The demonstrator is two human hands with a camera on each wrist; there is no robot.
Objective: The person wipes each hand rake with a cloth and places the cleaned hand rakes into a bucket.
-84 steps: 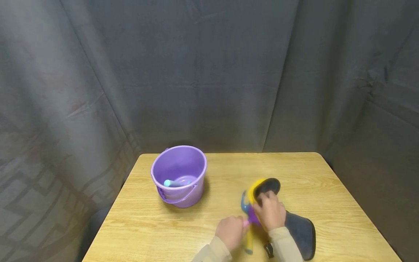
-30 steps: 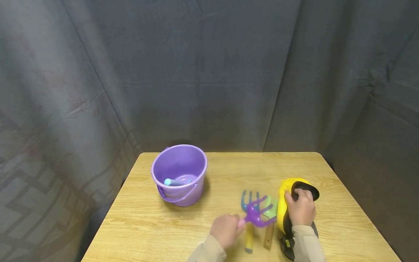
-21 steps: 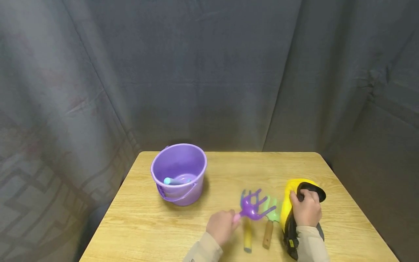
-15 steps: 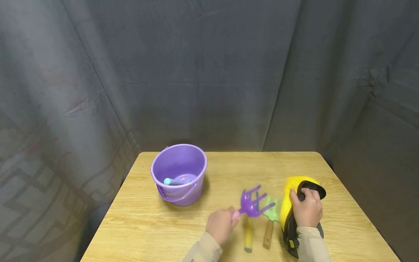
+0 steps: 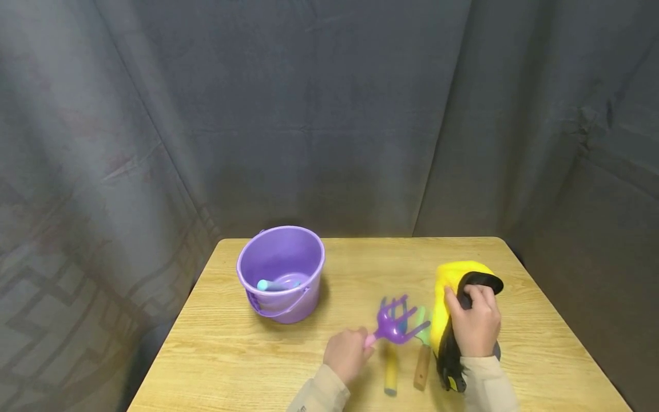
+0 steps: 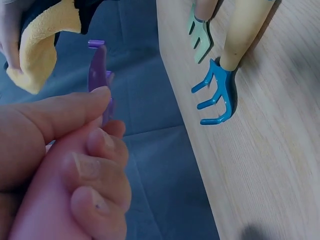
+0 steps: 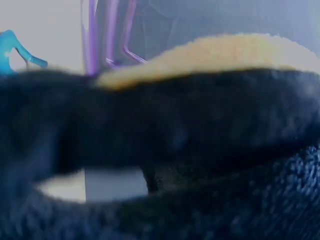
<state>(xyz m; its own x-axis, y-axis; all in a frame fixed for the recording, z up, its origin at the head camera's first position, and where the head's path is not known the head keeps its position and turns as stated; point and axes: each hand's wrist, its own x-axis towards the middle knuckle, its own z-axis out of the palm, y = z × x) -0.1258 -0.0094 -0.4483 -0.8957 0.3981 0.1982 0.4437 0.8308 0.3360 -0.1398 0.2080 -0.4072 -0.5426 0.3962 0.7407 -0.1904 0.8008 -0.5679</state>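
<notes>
In the head view my left hand (image 5: 346, 355) grips the pink handle of a purple toy hand rake (image 5: 393, 326), its tines held above the table. My right hand (image 5: 476, 323) pinches a soft yellow-and-black padded fabric piece (image 5: 441, 303) with a dark strap; I cannot tell its exact kind. Below the purple rake lies a blue hand rake (image 6: 227, 95) with a yellow handle. Beside it is a light green hand fork (image 6: 201, 42) with a wooden handle. In the right wrist view the black fabric (image 7: 200, 115) fills most of the frame and hides the right fingers.
A purple bucket (image 5: 309, 303) stands at the back left of the wooden table (image 5: 231, 355), with a light-blue-handled thing (image 5: 273, 286) inside. Grey curtains (image 5: 329, 126) hang behind and at both sides. Part of a dark piece shows behind the right wrist.
The right hand has carried the yellow-and-black piece rightward, away from the purple rake, then slightly up and left lately. The left hand has shifted a little left, still holding the rake.
</notes>
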